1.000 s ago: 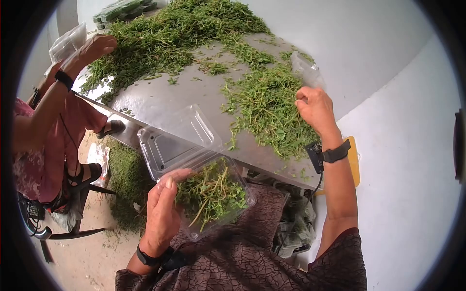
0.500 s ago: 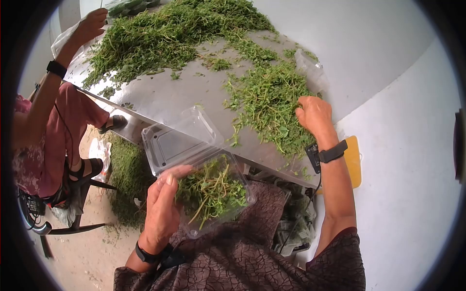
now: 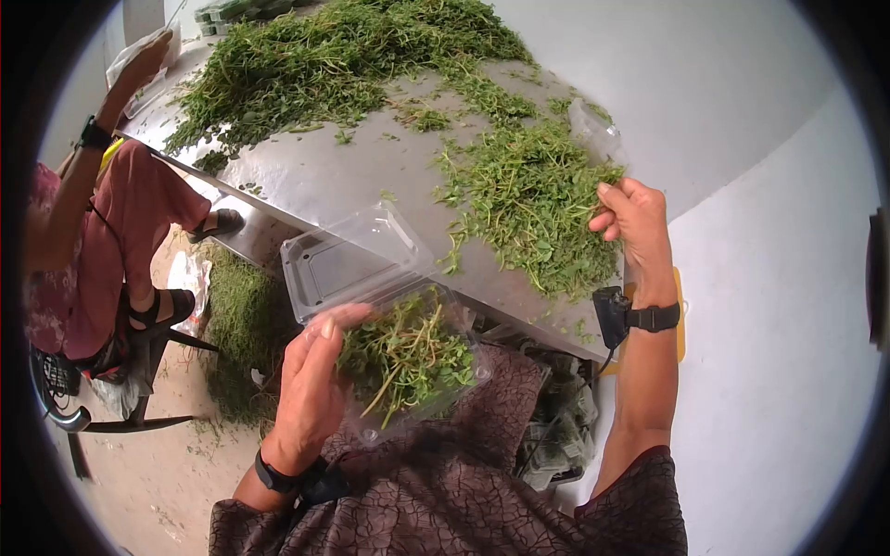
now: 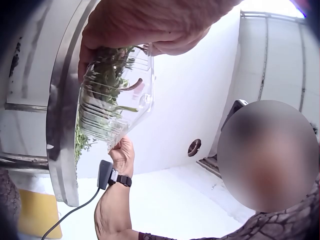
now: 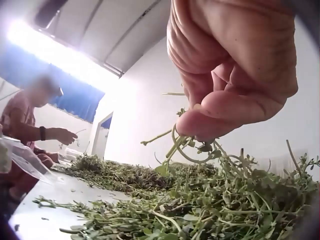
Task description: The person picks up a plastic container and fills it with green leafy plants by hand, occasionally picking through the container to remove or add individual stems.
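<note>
My left hand grips a clear plastic clamshell box at its left side, thumb over the rim. Green leafy stems lie in the box, and its hinged lid is folded back over the table edge. In the left wrist view, the ribbed wall of the box shows the greens through it. My right hand is above the right edge of a loose pile of greens. Seen from the right wrist, its thumb and fingers pinch a few thin green stems just over the pile.
A larger heap of greens covers the far part of the metal table. Another person's arm reaches in at left. More greens lie on the floor. A yellow board is right of the table.
My right hand has drawn back to the right from the pile and turned, with stems now between its fingers. The left hand keeps holding the box. The other person's hand has moved left.
</note>
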`<state>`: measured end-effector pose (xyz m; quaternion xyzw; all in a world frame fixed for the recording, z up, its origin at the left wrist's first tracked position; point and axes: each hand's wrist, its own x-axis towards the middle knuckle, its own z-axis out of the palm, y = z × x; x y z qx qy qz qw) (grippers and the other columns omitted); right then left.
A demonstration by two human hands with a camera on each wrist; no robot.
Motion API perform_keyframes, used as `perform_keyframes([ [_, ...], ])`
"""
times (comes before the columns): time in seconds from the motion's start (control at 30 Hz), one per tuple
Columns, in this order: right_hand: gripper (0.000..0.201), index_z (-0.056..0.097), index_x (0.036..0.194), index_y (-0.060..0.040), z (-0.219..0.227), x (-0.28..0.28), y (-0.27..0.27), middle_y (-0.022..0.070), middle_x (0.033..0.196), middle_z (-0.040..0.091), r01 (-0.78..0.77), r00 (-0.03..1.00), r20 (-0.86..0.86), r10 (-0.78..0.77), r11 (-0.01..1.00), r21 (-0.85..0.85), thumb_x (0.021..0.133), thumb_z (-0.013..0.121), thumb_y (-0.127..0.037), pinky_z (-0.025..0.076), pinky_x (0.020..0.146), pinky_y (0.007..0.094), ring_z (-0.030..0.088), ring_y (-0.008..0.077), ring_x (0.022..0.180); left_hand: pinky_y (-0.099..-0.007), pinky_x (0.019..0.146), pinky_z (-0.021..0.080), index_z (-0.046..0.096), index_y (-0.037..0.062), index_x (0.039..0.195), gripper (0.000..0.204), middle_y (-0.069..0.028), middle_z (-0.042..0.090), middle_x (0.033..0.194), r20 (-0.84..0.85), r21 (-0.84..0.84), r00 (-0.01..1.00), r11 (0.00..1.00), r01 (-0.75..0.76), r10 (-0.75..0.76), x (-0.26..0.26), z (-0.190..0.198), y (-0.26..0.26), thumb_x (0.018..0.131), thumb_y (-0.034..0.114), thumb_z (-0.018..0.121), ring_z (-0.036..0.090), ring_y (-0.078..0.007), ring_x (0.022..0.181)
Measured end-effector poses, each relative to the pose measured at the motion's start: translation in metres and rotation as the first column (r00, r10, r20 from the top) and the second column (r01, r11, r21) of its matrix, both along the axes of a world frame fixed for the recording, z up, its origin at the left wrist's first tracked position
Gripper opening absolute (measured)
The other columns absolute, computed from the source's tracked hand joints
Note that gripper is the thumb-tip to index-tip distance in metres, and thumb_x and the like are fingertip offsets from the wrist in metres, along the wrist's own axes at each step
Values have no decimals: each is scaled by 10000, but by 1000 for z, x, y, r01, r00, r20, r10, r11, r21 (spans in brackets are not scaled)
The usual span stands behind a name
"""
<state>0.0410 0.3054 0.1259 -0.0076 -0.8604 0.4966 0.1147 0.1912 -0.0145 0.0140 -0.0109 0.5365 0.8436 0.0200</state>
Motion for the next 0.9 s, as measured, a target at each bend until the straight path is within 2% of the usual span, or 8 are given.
perform_keyframes([
  [0.43,172,618,929,40,26,73,-72,176,744,681,-367,911,-29,411,779,-508,908,610,-130,468,402,230,636,184,492,-326,1053,296,586,-35,1207,424,-98,570,1229,63,101,997,994,43,-50,0,0,6,1007,303,428,446,-176,1203],
  [0.47,181,619,945,46,30,79,-79,180,742,681,-372,909,-52,413,749,-548,910,608,-132,466,395,231,632,187,480,-326,1053,296,586,-35,1207,424,-98,570,1229,72,100,996,994,37,-45,-1,-2,7,1007,303,428,446,-176,1203],
  [0.53,205,619,967,56,35,90,-88,190,740,681,-385,908,-71,413,754,-532,914,601,-142,471,386,235,626,196,462,-369,913,469,544,15,1239,439,-86,570,1199,57,26,997,998,55,-57,-2,-6,9,1006,358,399,532,-191,1113],
  [0.67,308,574,1107,101,40,106,-99,143,917,643,-512,810,-100,578,615,-599,866,594,-91,523,449,231,654,178,656,-363,897,482,545,12,1232,447,-91,573,1196,32,29,997,997,74,-75,-3,-6,10,1013,364,378,533,-190,1118],
  [0.73,280,583,1069,107,37,113,-108,146,891,645,-492,820,-80,567,626,-605,865,592,-84,533,464,234,658,191,612,-354,893,487,543,2,1227,455,-95,574,1194,31,31,998,998,53,-54,-4,-7,11,1015,366,371,537,-184,1116],
  [0.8,243,596,1033,107,31,118,-116,150,860,646,-474,831,-67,552,639,-606,874,585,-76,538,467,237,660,200,571,-281,928,417,591,-6,1192,404,-77,565,1205,106,226,987,970,90,-117,-3,-8,10,1016,314,416,498,-152,1117],
  [0.87,194,611,1024,80,17,116,-120,124,777,647,-448,830,21,557,689,-570,898,578,-64,532,459,233,661,185,577,-280,904,439,584,-14,1189,400,-79,568,1190,2,143,997,986,81,-82,-4,-4,9,1018,307,415,516,-146,1091],
  [0.9,151,631,1014,52,3,115,-124,93,719,645,-494,830,113,546,814,-304,901,592,-41,532,475,228,649,153,571,-279,881,462,577,-21,1185,397,-81,571,1175,-105,57,993,997,59,-53,-1,-3,8,1019,300,413,534,-141,1065],
])
